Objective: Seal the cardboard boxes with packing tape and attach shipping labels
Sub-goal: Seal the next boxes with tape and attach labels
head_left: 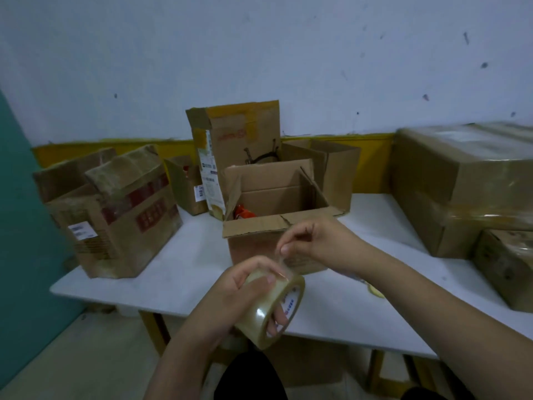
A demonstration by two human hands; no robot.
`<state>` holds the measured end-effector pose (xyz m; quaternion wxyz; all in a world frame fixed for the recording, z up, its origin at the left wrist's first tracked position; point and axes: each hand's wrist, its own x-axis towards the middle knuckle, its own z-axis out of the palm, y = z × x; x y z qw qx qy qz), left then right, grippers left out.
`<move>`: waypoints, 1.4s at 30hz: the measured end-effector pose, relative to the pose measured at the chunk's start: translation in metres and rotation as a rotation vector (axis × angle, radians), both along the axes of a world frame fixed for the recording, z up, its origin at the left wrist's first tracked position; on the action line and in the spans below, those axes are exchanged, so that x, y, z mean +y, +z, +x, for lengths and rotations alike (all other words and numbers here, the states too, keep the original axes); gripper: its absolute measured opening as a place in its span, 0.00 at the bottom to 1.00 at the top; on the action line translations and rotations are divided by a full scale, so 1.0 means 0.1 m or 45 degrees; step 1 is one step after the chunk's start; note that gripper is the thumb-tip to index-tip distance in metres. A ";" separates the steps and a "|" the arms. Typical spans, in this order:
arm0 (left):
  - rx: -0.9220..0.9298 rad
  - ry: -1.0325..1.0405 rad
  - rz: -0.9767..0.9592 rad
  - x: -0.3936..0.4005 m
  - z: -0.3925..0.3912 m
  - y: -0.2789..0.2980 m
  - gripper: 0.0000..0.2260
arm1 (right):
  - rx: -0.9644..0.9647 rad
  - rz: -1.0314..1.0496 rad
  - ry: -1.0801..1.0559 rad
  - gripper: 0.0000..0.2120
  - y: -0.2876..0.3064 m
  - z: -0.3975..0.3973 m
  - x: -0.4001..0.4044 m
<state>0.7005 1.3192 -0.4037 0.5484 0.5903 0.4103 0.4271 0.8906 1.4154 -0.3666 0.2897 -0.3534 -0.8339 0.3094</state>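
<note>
A roll of clear packing tape (269, 308) is gripped by my left hand (230, 295), thumb on its outer face and fingers through the core. My right hand (308, 241) pinches the loose end of the tape just above the roll. Directly behind both hands an open cardboard box (274, 197) stands on the white table (187, 269), flaps up, with an orange item inside. No shipping label sheet shows near my hands.
A worn box with a barcode label (115, 223) sits at the left. A tall open box (236, 145) and smaller open boxes stand at the back. Large taped boxes (467, 186) are stacked at the right. A small yellowish object (375, 291) lies by my right forearm.
</note>
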 end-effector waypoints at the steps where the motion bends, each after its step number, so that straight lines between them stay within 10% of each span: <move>1: 0.004 0.005 -0.005 0.03 0.02 0.02 0.09 | -0.037 0.099 -0.028 0.05 0.06 0.03 0.01; 19: 0.107 0.223 -0.123 0.32 0.42 -0.03 0.11 | -1.088 0.575 0.161 0.04 0.97 0.09 0.18; 26: -0.307 0.431 -0.435 0.42 0.69 -0.11 0.33 | -1.123 0.553 0.263 0.04 1.21 0.06 0.05; 30: -0.280 0.628 -0.333 0.64 0.69 0.08 0.15 | -1.216 0.634 0.239 0.02 1.21 0.14 0.06; 42: -0.353 0.780 -0.176 0.99 0.64 -0.22 0.12 | -1.042 0.658 0.283 0.08 1.17 0.04 0.29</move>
